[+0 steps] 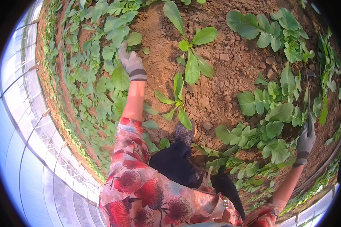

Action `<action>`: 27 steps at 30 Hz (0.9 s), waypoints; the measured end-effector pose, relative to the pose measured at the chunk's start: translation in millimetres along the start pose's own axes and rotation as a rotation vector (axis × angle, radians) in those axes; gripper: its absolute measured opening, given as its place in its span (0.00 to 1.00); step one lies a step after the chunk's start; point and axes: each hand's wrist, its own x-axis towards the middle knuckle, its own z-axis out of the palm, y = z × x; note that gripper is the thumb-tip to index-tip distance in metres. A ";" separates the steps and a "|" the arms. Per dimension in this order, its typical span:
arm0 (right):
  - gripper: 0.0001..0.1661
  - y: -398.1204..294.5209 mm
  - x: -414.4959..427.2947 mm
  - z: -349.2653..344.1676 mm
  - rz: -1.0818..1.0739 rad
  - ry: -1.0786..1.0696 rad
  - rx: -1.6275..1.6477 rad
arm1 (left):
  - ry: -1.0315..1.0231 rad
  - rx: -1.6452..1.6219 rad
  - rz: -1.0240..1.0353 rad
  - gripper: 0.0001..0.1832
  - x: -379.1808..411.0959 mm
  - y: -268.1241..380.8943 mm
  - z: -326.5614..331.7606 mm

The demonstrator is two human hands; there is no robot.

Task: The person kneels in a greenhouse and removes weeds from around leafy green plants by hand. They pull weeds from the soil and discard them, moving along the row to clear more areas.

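Note:
My left hand (130, 61), in a grey work glove, reaches into the dense leafy row at left, its fingers beside a pale green leaf (134, 39); whether they grip anything I cannot tell. At far right my right hand (306, 139), gloved alike, is closed around the dark handle of a thin long-shafted hand tool (309, 93). The tool's shaft points up the picture to a small metal blade among leaves. Between my hands grow a larger bright green leafy plant (192, 63) and a smaller one (178, 102), rooted in bare brown soil (227, 73).
My shoe (184, 132) stands just below the smaller plant. Lobed leafy plants (272, 133) form a row at right. Along the left side runs the greenhouse's plastic wall (31, 119) with curved ribs. Soil clods lie between the rows.

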 end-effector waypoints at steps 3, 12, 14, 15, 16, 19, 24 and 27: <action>0.23 -3.3 -1.3 1.0 -0.016 0.001 -0.034 | 0.067 -0.040 -0.025 0.32 -1.2 8.0 3.3; 0.23 -14.3 -3.6 3.2 0.033 -0.005 -0.037 | -0.087 0.074 0.027 0.27 -12.6 -11.2 3.2; 0.24 -16.3 -1.4 1.8 0.051 -0.040 -0.096 | -0.308 0.291 0.116 0.26 -18.4 -24.6 0.6; 0.24 -9.1 0.6 -0.3 0.006 -0.025 -0.129 | -0.343 0.471 0.197 0.26 -20.1 -29.3 6.1; 0.23 6.0 3.6 -2.5 -0.037 -0.010 -0.163 | -0.376 0.651 0.278 0.25 -21.7 -34.1 12.2; 0.24 22.3 -3.7 -1.2 -0.055 0.024 -0.220 | -0.322 0.790 0.391 0.29 -14.8 -42.3 24.9; 0.25 -33.5 -38.8 2.5 -0.209 0.152 -0.244 | -0.123 0.566 0.236 0.35 -0.5 -50.3 22.2; 0.25 -63.0 -67.8 4.6 -0.311 0.258 -0.050 | -0.070 0.105 0.105 0.37 9.2 -52.5 9.9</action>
